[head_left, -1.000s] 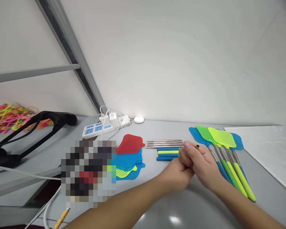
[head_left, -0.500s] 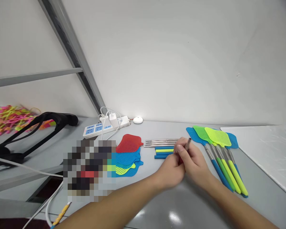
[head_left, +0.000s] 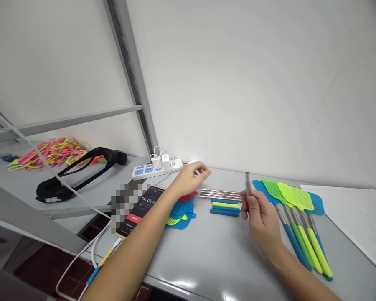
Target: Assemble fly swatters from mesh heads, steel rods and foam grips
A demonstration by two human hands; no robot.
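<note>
My right hand (head_left: 260,213) grips a thin metal rod (head_left: 247,180) whose tip points up past the thumb; the rod's lower end is hidden in the palm. With its fingers loosely bent and apart, my left hand (head_left: 190,179) hovers over a stack of fly swatter heads (head_left: 181,205), red on top with blue and yellow-green below. Nothing shows in that hand. Between the hands lie several metal rods (head_left: 219,194) side by side, and in front of them blue and yellow handle sleeves (head_left: 224,212).
On the right lie several whole fly swatters (head_left: 296,196) in a fan, beside a white sheet (head_left: 347,209). A phone (head_left: 144,211), a power strip (head_left: 156,168) with cables, a black frame-shaped object (head_left: 81,171) and a colourful heap (head_left: 54,152) are on the left.
My hands were together around the rod. The left has let go and moved left to above the swatter heads; the right keeps the rod. The view has swung left.
</note>
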